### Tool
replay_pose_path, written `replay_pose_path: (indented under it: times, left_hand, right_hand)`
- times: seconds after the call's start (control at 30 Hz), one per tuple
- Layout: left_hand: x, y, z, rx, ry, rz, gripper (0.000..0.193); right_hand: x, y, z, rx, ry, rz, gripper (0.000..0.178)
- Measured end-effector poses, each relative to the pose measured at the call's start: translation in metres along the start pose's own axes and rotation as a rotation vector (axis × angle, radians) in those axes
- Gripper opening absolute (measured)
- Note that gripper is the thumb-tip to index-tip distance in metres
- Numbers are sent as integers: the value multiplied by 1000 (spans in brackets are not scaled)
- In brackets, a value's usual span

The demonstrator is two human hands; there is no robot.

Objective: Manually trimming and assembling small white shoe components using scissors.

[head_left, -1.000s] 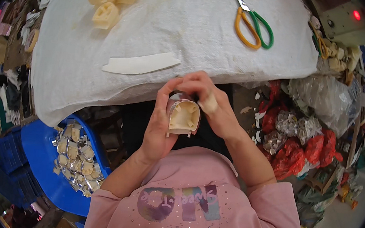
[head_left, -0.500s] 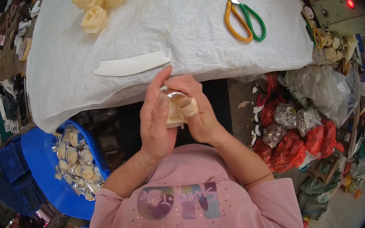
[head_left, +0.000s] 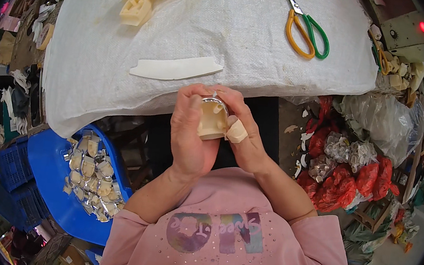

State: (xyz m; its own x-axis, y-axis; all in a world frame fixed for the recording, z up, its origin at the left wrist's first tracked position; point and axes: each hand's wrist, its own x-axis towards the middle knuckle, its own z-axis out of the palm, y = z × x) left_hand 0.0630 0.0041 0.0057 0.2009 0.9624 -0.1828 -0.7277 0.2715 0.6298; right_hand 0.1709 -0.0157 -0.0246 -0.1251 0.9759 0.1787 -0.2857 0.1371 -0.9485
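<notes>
1. One white cloth [head_left: 253,45] fills twelve o'clock; its loose near edge lies close to the knuckles, and could snag if I pushed that way.
2. Blue seat [head_left: 45,176], eight o'clock, bears heaped silver-trimmed parts [head_left: 91,176]; a careless sweep might scatter them.
3. Red bags [head_left: 336,186], four o'clock: anything dropped there could get lost.
4. Left hand [head_left: 189,143], at the cup's nine o'clock, and right hand [head_left: 248,144], at its three: fingers curled closed on it, parted only by its width. I judge uneven squeezing the likeliest cause of a slip.
5. Scissors [head_left: 298,9], one o'clock, lie on the cloth; tugging it could shift them.
6. Strip [head_left: 176,69], between ten and eleven, lies near the edge; a brushing knuckle might knock it off.
7. Cup [head_left: 211,123], cream with a shiny rim, sits between both palms, hollow side showing; hard pinching could bend it.
8. Pale wrap [head_left: 237,131], apparently round the right thumb: slipping loose, it would spoil my grip.
</notes>
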Motion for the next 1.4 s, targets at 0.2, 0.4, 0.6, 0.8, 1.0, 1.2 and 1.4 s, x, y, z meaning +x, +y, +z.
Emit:
replay_pose_path:
  times: [0.2,0.4,0.6,0.8,1.0,1.2,1.4]
  left_hand:
    - [-1,-11,-6,139,-100,109,22]
    - [-4,-11,-2,76,-93,17,29]
    - [-10,-20,-13,398,-141,204,32]
    - [-5,-14,-6,263,-100,82,32]
    - [3,5,-13,-154,-176,-206,62]
    - [-5,4,-18,772,-179,118,98]
    - [-3,3,-36,1020,-319,317,91]
  right_hand:
    - [2,9,4,-300,161,-330,37]
    - [10,-15,-2,187,195,185,27]
    - [9,-3,4,-33,187,-67,23]
    - [14,-4,1,31,252,65,31]
    - [17,-19,-15,160,218,265,45]
    - [26,-41,-27,-662,173,83,32]
    - [17,-36,-23,-250,103,142,28]
